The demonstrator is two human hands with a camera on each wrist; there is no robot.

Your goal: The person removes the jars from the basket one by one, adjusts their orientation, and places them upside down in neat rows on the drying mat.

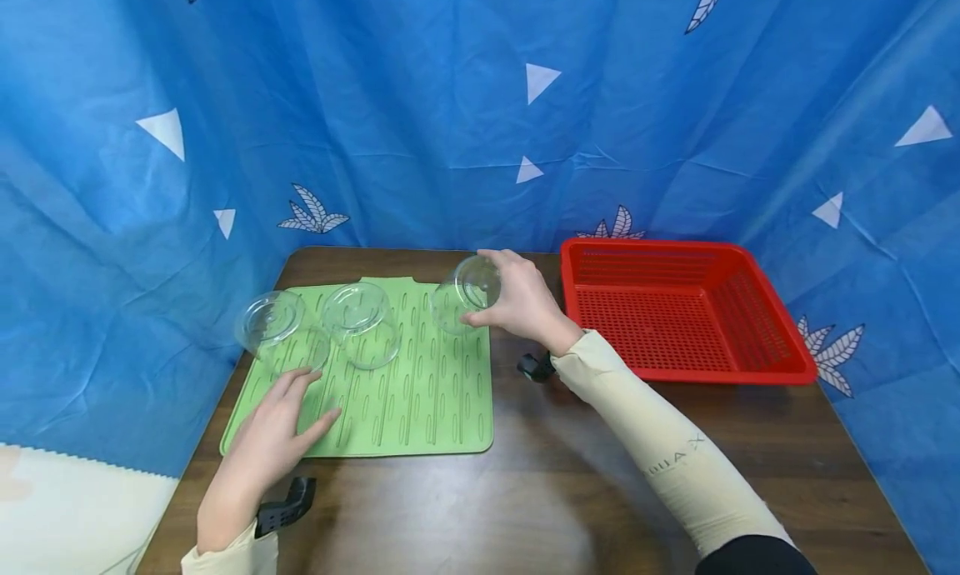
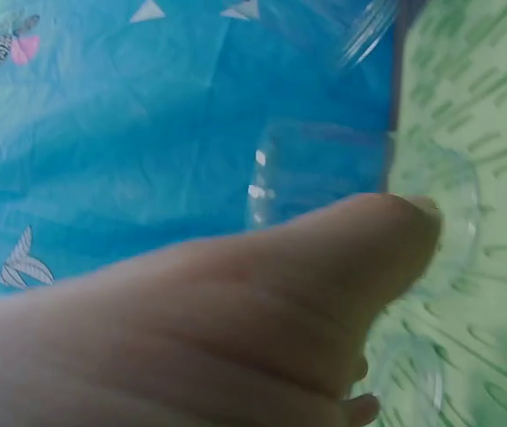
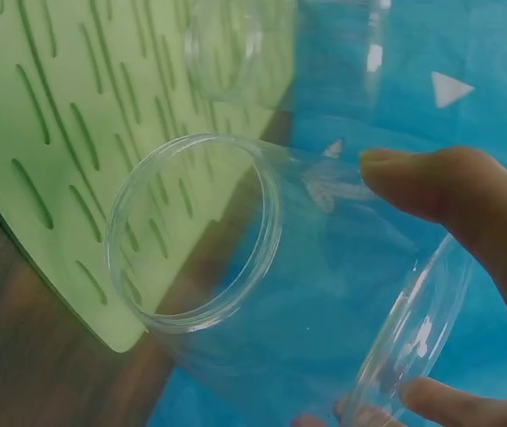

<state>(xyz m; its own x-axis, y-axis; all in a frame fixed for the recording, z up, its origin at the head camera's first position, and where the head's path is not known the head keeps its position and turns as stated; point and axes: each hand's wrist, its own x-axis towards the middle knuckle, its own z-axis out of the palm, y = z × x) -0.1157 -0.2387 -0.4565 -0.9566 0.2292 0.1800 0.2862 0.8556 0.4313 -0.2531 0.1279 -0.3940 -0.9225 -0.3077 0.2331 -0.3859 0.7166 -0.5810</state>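
Observation:
My right hand (image 1: pixel 525 300) grips a clear plastic jar (image 1: pixel 463 296) between thumb and fingers, tilted over the right part of a green ribbed drying mat (image 1: pixel 420 408). In the right wrist view the round open rim of that jar (image 3: pixel 191 233) faces the mat. Two more clear jars stand toward the mat's back left, a middle jar (image 1: pixel 363 325) and a left jar (image 1: pixel 281 333). My left hand (image 1: pixel 273 429) is over the mat's front left, thumb and fingers spread and holding nothing, fingertips close by the left jar. In the left wrist view its thumb (image 2: pixel 396 231) overlaps a jar.
A red plastic basket (image 1: pixel 780 375) with a slotted floor stands at the right back of the brown wooden table (image 1: pixel 450 517). Blue patterned cloth (image 1: pixel 420 100) hangs behind and on both sides.

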